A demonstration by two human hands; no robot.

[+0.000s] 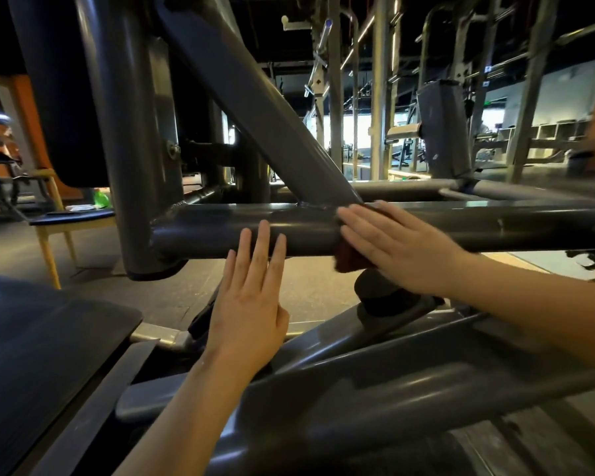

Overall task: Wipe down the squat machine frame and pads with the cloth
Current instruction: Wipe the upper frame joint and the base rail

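Observation:
The squat machine's grey frame fills the head view. A thick horizontal tube (203,231) crosses the middle, with a diagonal tube (255,97) welded onto it from above. My right hand (399,245) lies flat with straight fingers, pressing a dark reddish cloth (349,261) against that horizontal tube just under the weld. The cloth is mostly hidden beneath the palm; only its lower edge shows. My left hand (255,297) is held up with straight fingers, fingertips at the tube's lower edge, holding nothing. A dark pad (59,97) hangs at upper left.
A ribbed black footplate (42,341) sits at lower left. Lower grey frame tubes (375,389) run beneath my arms, with a black rubber stopper (378,293) below my right hand. A wooden chair (66,221) stands at left. More gym machines (440,132) stand behind.

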